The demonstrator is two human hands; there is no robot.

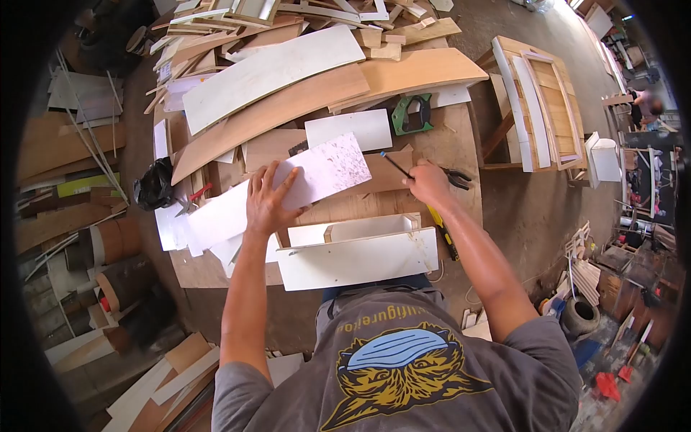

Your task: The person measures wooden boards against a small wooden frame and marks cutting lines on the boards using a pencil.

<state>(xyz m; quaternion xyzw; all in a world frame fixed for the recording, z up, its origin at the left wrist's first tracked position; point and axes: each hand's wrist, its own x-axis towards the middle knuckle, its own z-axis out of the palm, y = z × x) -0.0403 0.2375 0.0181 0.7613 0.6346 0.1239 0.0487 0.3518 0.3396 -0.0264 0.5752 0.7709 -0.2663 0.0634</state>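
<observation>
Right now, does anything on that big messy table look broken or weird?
Yes: the white board under the left hand looks odd. Its right end is covered in brownish specks, while the part beside the hand looks mostly plain. I can't tell if that's dirt or damage.

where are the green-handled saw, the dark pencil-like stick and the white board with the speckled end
Green-handled saw (400,117): head view, on the handle.
Dark pencil-like stick (396,165): head view, on the shaft.
White board (320,171): head view, on the upper face.
</observation>
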